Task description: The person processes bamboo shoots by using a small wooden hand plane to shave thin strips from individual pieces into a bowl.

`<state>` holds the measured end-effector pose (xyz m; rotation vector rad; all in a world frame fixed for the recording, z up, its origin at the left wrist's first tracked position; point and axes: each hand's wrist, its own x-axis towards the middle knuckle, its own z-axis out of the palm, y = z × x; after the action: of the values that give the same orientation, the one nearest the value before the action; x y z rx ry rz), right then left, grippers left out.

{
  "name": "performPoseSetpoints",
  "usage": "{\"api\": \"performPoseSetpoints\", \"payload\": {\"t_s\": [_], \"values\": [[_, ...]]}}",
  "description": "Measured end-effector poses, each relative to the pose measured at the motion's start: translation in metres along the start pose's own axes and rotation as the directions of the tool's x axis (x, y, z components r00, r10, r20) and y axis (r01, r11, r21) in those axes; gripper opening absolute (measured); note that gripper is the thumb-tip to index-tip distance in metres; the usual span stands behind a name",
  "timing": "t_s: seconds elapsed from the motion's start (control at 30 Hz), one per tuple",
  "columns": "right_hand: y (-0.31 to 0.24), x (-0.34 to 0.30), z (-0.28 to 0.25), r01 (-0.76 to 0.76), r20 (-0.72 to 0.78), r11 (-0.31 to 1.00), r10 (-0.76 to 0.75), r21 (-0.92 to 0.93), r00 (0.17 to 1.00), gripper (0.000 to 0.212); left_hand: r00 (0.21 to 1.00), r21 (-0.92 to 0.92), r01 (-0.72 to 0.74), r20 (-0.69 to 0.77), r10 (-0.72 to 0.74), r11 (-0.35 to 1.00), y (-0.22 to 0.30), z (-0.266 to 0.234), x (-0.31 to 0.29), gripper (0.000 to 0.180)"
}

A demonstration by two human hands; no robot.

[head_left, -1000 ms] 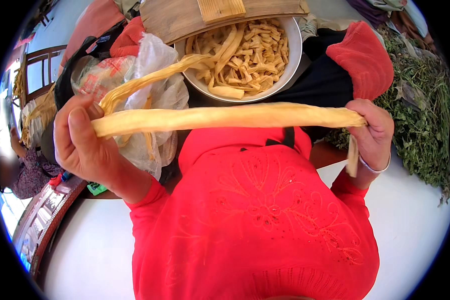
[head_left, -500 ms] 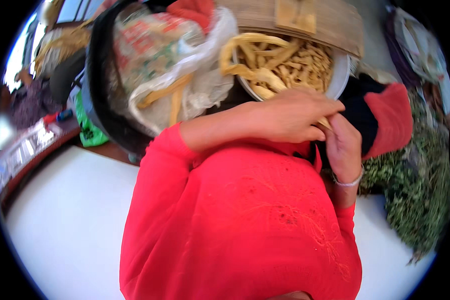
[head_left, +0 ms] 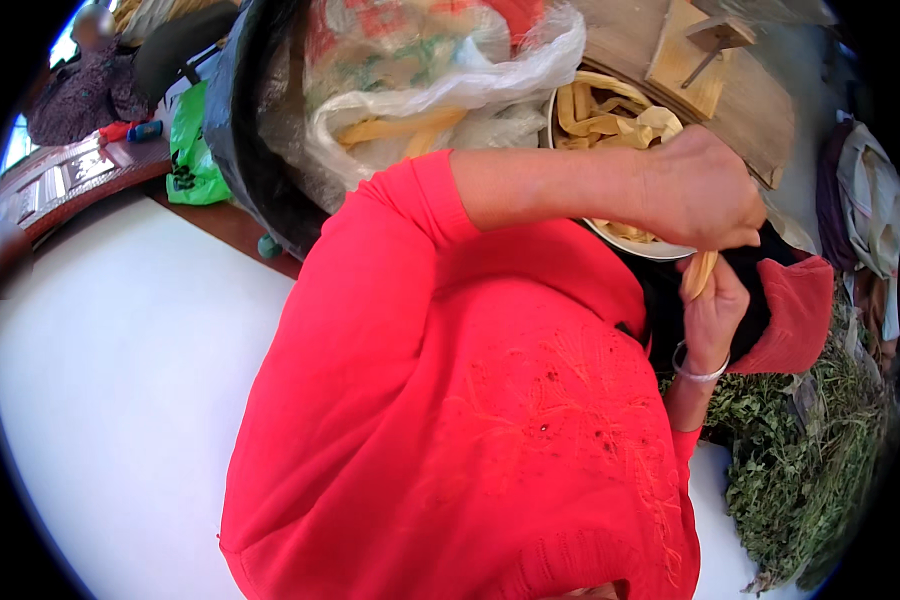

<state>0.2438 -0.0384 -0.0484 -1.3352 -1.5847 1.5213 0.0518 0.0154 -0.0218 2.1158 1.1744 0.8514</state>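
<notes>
My right hand (head_left: 712, 315), a bracelet at its wrist, pinches a pale yellow strip (head_left: 702, 274), kind unclear, that stands up from its fingers. Just above it, my left hand (head_left: 705, 190) is curled shut, its back toward me. Its fingertips are mostly hidden, so what they hold cannot be made out. The strip's upper end meets the left hand's underside. Behind my left forearm stands a white-rimmed basin (head_left: 642, 252), partly covered by that arm. Inside it are long yellow strips (head_left: 610, 122) and more cut pieces.
A wooden board (head_left: 760, 120) bearing a small wooden block device (head_left: 705, 50) lies beyond the basin. Left of it, a clear plastic bag (head_left: 450, 90) sits in a black tub (head_left: 255, 130). Dried green plants (head_left: 800, 470) are heaped at right. A person (head_left: 85, 95) is at far left.
My view has shifted. My left hand has turned over and lifted to the far side of my right hand. The strip in my right hand now shows more clearly.
</notes>
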Motion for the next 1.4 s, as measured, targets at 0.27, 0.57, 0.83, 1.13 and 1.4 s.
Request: {"api": "performPoseSetpoints", "payload": {"t_s": [0.27,0.57,0.83,1.13,1.4], "values": [[-0.036,0.064,0.004,0.218,-0.152,0.836,-0.162,0.503,0.975,0.023,0.935,-0.806,0.355,0.291,-0.204,0.474,-0.017,0.007,0.014,0.022],[-0.015,0.099,0.012,0.226,-0.434,0.853,-0.447,-0.471,0.782,0.020,0.842,-0.867,0.491,0.447,-0.301,0.085,-0.041,0.025,0.013,0.021],[0.012,0.092,0.010,0.167,-0.286,0.774,-0.412,-0.611,0.865,0.013,0.946,-0.197,0.321,0.115,-0.303,0.927,-0.055,0.029,-0.007,0.008],[0.051,0.086,0.031,0.375,-0.251,0.906,-0.417,-0.198,0.874,0.024,0.839,-0.720,0.538,0.409,-0.358,0.438,-0.068,0.059,-0.046,0.011],[0.024,0.079,0.013,0.325,-0.099,0.600,-0.564,-0.731,0.820,0.016,0.835,-0.549,0.547,0.418,-0.359,0.632,-0.075,0.039,-0.030,0.012]]}}
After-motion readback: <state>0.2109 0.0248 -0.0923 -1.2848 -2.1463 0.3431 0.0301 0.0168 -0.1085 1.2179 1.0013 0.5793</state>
